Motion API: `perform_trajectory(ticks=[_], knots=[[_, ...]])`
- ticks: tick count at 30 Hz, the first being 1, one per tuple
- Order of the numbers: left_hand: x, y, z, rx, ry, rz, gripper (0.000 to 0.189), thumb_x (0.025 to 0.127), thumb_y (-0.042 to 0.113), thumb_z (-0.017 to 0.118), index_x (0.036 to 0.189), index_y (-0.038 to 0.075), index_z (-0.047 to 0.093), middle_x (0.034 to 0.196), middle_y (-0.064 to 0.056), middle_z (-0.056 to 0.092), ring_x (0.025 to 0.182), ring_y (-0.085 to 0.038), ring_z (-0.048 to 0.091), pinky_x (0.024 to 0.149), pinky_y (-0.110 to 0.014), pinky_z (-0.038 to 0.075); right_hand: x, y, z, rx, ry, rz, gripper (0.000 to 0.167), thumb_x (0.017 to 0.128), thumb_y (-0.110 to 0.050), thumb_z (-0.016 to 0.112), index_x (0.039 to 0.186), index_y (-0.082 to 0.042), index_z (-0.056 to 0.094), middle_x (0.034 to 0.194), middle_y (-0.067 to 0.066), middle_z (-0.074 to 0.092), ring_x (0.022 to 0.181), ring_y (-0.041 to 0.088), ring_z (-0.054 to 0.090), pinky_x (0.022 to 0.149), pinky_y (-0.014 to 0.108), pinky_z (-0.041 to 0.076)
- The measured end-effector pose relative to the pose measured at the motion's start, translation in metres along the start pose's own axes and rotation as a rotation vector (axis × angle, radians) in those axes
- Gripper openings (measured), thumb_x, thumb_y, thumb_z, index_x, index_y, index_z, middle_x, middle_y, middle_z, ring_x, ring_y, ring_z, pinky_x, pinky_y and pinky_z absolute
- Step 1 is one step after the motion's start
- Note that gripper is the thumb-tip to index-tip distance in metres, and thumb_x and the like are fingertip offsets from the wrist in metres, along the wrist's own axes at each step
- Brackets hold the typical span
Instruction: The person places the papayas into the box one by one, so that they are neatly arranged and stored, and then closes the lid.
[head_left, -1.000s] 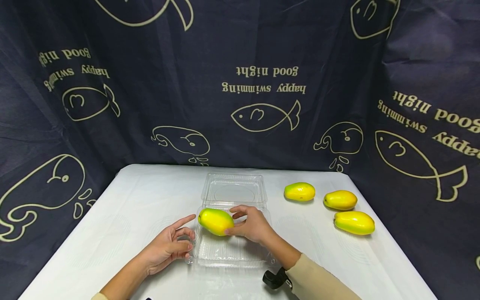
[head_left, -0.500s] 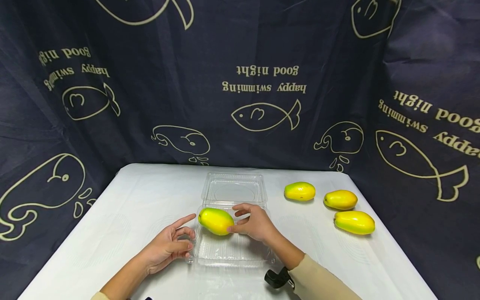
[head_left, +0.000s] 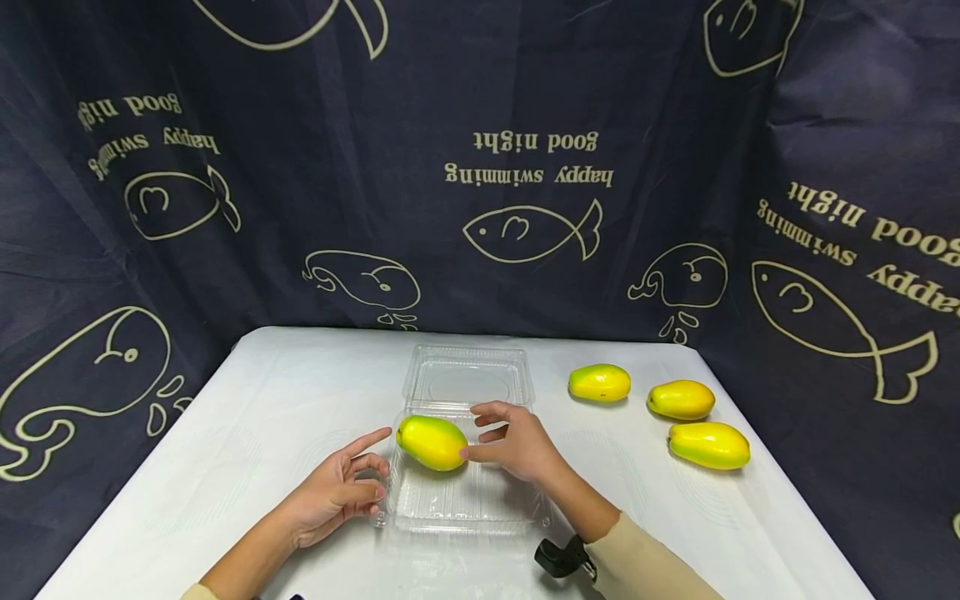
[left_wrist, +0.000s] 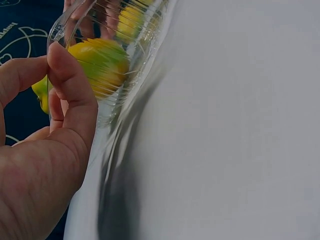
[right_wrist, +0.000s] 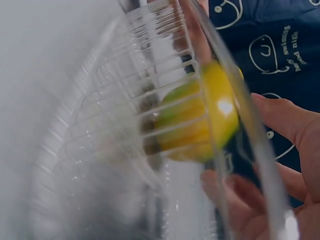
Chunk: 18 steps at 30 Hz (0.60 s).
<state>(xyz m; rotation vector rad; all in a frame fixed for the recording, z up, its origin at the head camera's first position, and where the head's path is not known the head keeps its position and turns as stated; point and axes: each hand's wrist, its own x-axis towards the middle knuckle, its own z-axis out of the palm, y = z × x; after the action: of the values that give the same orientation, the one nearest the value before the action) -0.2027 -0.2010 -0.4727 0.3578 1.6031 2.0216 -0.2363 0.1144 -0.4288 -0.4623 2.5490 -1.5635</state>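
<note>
A yellow-green papaya (head_left: 432,443) lies in the back left of a clear plastic clamshell container (head_left: 465,504), whose lid (head_left: 468,377) is folded back flat. My left hand (head_left: 337,496) is at the container's left side. In the left wrist view, the thumb and a finger of the left hand (left_wrist: 55,115) pinch the rim. My right hand (head_left: 513,446) is over the container's right part, fingers spread and lightly bent, thumb tip right at the papaya's right end. Through the clear wall, the right wrist view shows the papaya (right_wrist: 200,117) beside the loose fingers.
Three more papayas lie on the right of the white table (head_left: 285,417): one (head_left: 599,383) nearer the container, another (head_left: 681,400) farther right, and the third (head_left: 708,445) in front of it. A dark curtain (head_left: 360,125) with fish drawings hangs behind the table.
My right hand has loosened from the papaya and drawn slightly right, its fingers coming away. The papaya, the container and my left hand have stayed in place.
</note>
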Motion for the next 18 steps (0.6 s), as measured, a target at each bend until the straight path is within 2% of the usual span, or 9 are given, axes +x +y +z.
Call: perform_trajectory(ticks=[7, 13, 18], knots=[[-0.001, 0.0, 0.0, 0.001, 0.002, -0.002, 0.093, 0.093, -0.009, 0.063, 0.165, 0.012, 0.008, 0.109, 0.002, 0.054, 0.078, -0.009, 0.06, 0.071, -0.023, 0.06, -0.003, 0.0, -0.005, -0.008, 0.008, -0.004, 0.06, 0.076, -0.025, 0.092, 0.131, -0.014, 0.068, 0.124, 0.011, 0.07, 0.109, 0.03, 0.071, 0.082, 0.033, 0.062], [-0.001, 0.0, 0.001, 0.001, -0.002, 0.003, 0.092, 0.093, -0.011, 0.061, 0.164, 0.01, 0.007, 0.109, 0.002, 0.054, 0.079, -0.009, 0.06, 0.071, -0.023, 0.06, -0.007, -0.001, -0.01, 0.013, 0.014, -0.011, 0.06, 0.078, -0.025, 0.09, 0.133, -0.017, 0.067, 0.126, 0.009, 0.07, 0.111, 0.03, 0.071, 0.085, 0.033, 0.062], [-0.001, 0.0, 0.0, 0.0, 0.001, 0.001, 0.092, 0.093, -0.011, 0.061, 0.164, 0.011, 0.008, 0.108, 0.002, 0.054, 0.078, -0.008, 0.06, 0.071, -0.023, 0.06, -0.011, -0.001, -0.014, 0.058, -0.019, -0.031, 0.063, 0.079, -0.026, 0.089, 0.137, -0.019, 0.064, 0.132, 0.007, 0.067, 0.114, 0.03, 0.07, 0.087, 0.032, 0.061]])
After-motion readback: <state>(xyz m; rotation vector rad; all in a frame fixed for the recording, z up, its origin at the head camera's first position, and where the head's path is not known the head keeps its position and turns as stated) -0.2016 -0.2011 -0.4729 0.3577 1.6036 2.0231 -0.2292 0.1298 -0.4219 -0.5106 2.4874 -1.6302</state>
